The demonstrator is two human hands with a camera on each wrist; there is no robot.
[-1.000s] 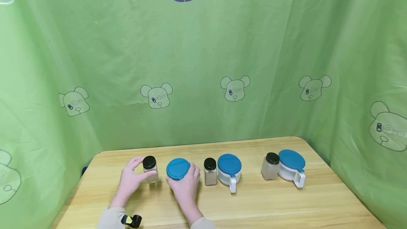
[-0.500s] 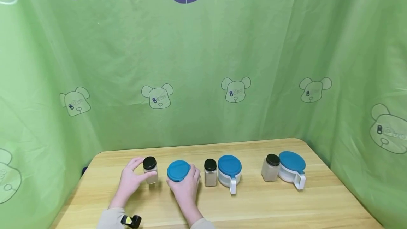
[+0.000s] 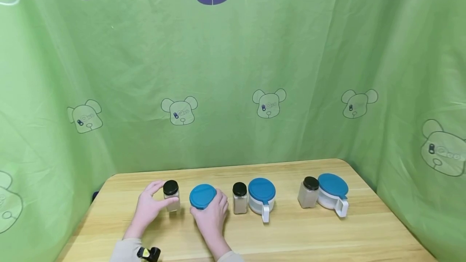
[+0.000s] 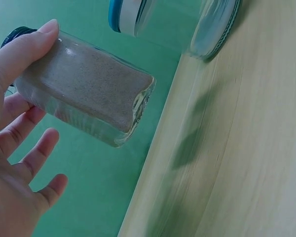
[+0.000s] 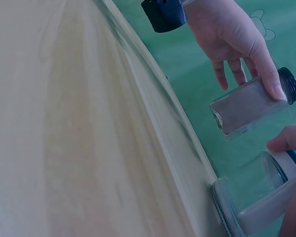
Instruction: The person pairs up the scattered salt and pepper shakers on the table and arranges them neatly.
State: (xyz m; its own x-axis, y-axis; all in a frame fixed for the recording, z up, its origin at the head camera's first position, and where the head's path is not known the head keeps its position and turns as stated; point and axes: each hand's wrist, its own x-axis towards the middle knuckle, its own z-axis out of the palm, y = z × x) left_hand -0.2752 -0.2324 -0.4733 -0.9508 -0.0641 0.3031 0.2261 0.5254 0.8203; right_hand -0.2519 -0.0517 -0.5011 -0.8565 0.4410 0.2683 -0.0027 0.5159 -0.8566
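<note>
My left hand pinches a small square glass jar between thumb and fingers, just under its black lid. Brownish powder fills much of this jar. In the left wrist view it is tilted, its base apart from the table, and the lower fingers spread free. To its right, my right hand grips a round clear glass pot with a blue lid and a white handle. The pot's base appears to rest on the table; my hand hides part of its body in the head view.
On the wooden table, another black-lidded jar stands beside a blue-lidded pot. A similar jar and pot stand close together farther right. A green curtain hangs behind and at both sides.
</note>
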